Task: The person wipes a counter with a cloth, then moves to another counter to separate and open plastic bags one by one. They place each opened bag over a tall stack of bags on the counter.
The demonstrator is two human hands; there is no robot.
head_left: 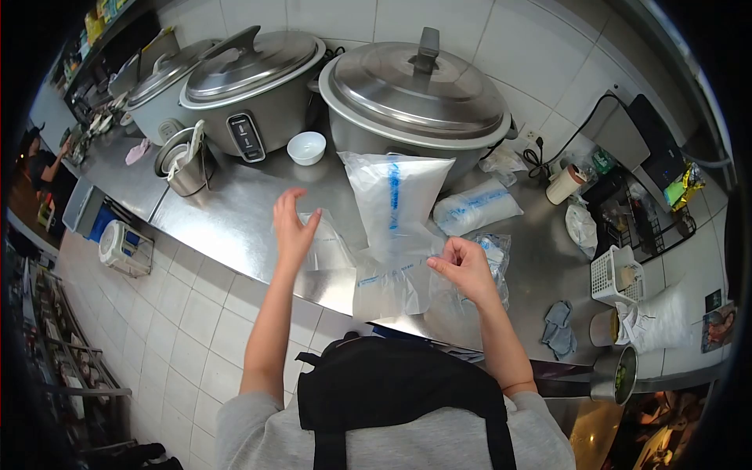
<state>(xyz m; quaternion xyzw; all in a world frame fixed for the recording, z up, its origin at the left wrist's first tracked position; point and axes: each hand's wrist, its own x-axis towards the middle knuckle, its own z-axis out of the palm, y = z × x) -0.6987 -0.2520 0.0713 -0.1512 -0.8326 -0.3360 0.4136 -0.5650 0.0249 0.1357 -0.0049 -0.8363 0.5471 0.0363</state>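
Note:
My left hand [294,231] is raised over the steel counter, fingers and thumb apart, holding nothing. Close beside it lies a crumpled clear plastic sheet or bag [325,247]. Thumb and forefinger of my right hand [468,272] pinch the edge of a thin clear plastic bag [392,290] with blue print, which hangs in front of me near the counter's edge. Just behind it stands a plastic bag filled with something white [411,192], marked with a blue stripe. A second filled bag [478,207] lies to its right. More crumpled clear bags [498,254] are partly hidden behind my right hand.
Large lidded rice cookers [415,94] line the tiled wall. A white bowl [306,147] and a metal pot [186,168] stand before them. On the right are a white basket [615,276], a grey cloth [558,329] and a metal bowl [615,374]. A person [47,168] stands far left.

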